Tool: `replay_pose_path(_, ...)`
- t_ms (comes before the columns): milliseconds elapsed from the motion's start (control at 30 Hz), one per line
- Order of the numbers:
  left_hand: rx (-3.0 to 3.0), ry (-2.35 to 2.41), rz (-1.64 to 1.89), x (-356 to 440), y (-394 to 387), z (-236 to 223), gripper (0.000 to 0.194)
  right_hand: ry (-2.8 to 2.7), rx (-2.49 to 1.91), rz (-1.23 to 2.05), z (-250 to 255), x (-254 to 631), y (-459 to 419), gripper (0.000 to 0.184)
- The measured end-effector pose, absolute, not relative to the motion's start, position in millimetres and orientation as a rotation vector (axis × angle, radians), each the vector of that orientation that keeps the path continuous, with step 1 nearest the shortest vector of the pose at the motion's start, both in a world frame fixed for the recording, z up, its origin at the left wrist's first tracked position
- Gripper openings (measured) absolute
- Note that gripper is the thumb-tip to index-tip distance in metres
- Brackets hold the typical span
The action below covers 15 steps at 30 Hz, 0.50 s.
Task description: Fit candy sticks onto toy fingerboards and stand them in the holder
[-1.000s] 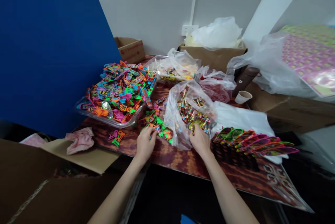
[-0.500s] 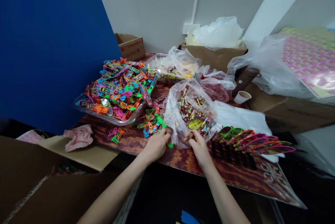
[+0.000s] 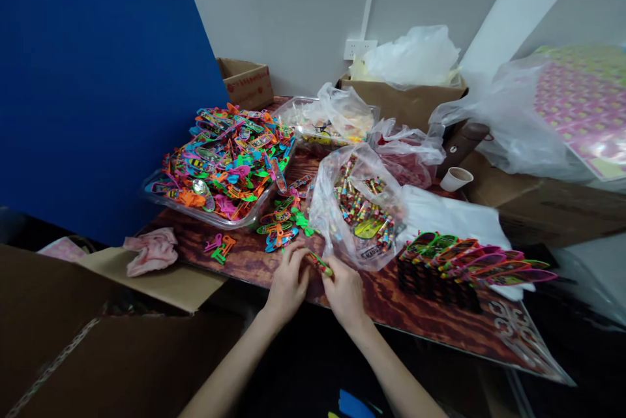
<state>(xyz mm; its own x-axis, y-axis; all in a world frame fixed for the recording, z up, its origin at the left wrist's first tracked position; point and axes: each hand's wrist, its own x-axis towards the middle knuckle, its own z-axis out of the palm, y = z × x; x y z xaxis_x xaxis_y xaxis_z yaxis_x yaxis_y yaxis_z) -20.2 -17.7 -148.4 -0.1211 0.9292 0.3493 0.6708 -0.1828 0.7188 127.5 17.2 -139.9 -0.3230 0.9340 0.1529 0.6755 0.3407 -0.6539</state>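
Note:
My left hand (image 3: 287, 284) and my right hand (image 3: 345, 292) meet at the table's front edge, fingers closed in a pinch. Between them is a small green toy piece with red and yellow on it (image 3: 321, 265); its exact kind is partly hidden by my fingers. Just beyond my right hand lies a clear plastic bag (image 3: 325, 190) full of small multicoloured rod-like parts (image 3: 349, 199). Ahead of my left hand is a little pile of bright plastic toy parts (image 3: 278, 235), flat printed boards among them.
A clear tray (image 3: 235, 222) heaped with colourful toy pieces stands left. A black rack (image 3: 435, 284) holds a row of printed toy boards (image 3: 474, 261) at right. Behind are a paper cup (image 3: 456, 179), a brown flask (image 3: 464, 146) and cardboard boxes (image 3: 249, 87). A pink cloth (image 3: 152, 250) lies left.
My right hand has come away from the bag's near edge and moved left to my left hand. A small green and red toy piece now shows between the fingers.

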Motion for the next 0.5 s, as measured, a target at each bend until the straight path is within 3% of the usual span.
replay_pose_path(100, 1.692, 1.803, 1.352, -26, -21, -133, 0.029, -1.954, -1.301, 0.731, -133, 139, 18, 0.016)
replay_pose_path(300, 1.731, 1.744, 1.125, -46, -5, -103, 0.022, -2.005, -1.125, 0.909, -108, 165, 33, 0.015)
replay_pose_path(400, 1.432, 1.587, 1.001, -50, 0, -100, 0.04, -2.046, -0.959, 0.923, -89, 176, 37, 0.021)
replay_pose_path(500, 1.071, 1.101, 0.678, -43, -4, -105, 0.054, -2.149, -0.809, 0.97, -74, 184, 37, 0.026)
